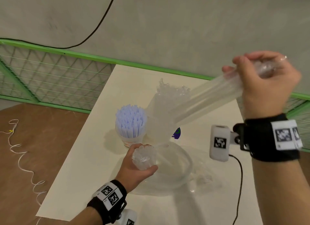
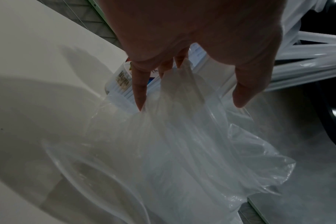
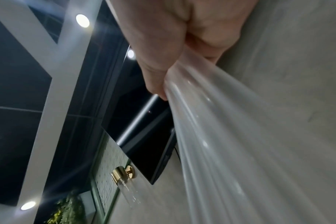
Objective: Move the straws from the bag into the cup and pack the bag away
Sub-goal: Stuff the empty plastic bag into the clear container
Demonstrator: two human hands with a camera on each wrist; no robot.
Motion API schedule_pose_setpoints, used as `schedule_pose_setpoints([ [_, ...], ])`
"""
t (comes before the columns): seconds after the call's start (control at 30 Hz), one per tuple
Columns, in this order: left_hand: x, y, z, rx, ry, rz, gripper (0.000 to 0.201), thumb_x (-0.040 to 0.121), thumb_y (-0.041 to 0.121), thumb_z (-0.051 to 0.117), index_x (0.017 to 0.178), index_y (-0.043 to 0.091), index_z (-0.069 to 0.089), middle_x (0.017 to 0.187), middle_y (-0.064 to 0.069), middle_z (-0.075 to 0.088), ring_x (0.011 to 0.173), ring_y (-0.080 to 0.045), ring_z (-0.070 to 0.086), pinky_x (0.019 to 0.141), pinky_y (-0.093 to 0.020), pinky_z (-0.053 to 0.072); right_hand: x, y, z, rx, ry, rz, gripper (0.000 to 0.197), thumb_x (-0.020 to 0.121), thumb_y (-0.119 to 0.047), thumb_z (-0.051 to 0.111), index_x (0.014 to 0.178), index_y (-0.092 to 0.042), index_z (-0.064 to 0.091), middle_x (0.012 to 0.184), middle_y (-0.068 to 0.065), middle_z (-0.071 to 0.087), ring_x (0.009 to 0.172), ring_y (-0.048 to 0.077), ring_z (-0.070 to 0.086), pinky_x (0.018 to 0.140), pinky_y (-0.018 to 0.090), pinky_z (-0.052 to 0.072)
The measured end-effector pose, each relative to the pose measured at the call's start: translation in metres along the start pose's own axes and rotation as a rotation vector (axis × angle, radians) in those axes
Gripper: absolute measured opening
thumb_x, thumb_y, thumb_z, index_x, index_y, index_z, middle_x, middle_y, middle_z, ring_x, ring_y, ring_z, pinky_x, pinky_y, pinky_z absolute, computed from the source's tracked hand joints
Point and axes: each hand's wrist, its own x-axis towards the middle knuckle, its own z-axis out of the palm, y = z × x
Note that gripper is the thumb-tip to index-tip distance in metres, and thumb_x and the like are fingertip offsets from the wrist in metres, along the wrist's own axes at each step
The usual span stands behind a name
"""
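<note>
Head | left hand (image 1: 135,166), right hand (image 1: 266,83): fingers grip bag (image 1: 206,97) ends | stretched between

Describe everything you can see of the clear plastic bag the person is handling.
The plastic bag is clear, thin and glossy, pulled into a long creased band. The right hand grips one bunched end raised high; the left hand grips the other bunched end low over the white table. It slants between them, passing in front of a bundle of clear straws beside the cup of pale blue straws. Whether straws remain inside is unclear.
</note>
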Motion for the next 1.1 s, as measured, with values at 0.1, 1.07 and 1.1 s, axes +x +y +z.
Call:
schedule_pose_setpoints([
  [0.1, 0.0, 0.0, 0.001, 0.001, 0.0, 0.006, 0.057, 0.066, -0.01, 0.082, 0.113, 0.004, 0.054, 0.106, 0.002, 0.068, 0.089, -0.006, 0.065, 0.073, -0.011, 0.049, 0.018, 0.025, 0.024, 0.037, 0.004, 0.07, 0.012, 0.08, 0.003, 0.073, 0.087, 0.003, 0.063, 0.085, 0.032, 0.066, 0.068, 0.041, 0.071, 0.067, 0.047, 0.061],
  [1.07, 0.004, -0.003, 0.0, -0.047, -0.003, 0.018, 0.064, 0.059, 0.009, 0.088, 0.11, 0.014, 0.05, 0.109, 0.005, 0.069, 0.099, -0.014, 0.066, 0.081, -0.019, 0.051, -0.093, 0.065, 0.029, -0.531, -1.242, -0.282, 0.066, 0.085, -0.039, 0.06, 0.145, -0.022, 0.04, 0.151, -0.006, 0.04, 0.14, 0.009, 0.034, 0.107, 0.041, 0.031],
  [1.1, 0.004, -0.003, -0.001, -0.049, -0.004, 0.017, 0.067, 0.057, 0.015, 0.09, 0.111, 0.015, 0.05, 0.109, 0.003, 0.069, 0.1, -0.016, 0.066, 0.082, -0.022, 0.053, -0.106, 0.059, 0.027, -0.464, -1.31, -0.177, 0.072, 0.081, -0.034, 0.066, 0.146, -0.022, 0.038, 0.15, -0.007, 0.041, 0.139, 0.004, 0.034, 0.108, 0.035, 0.031],
])
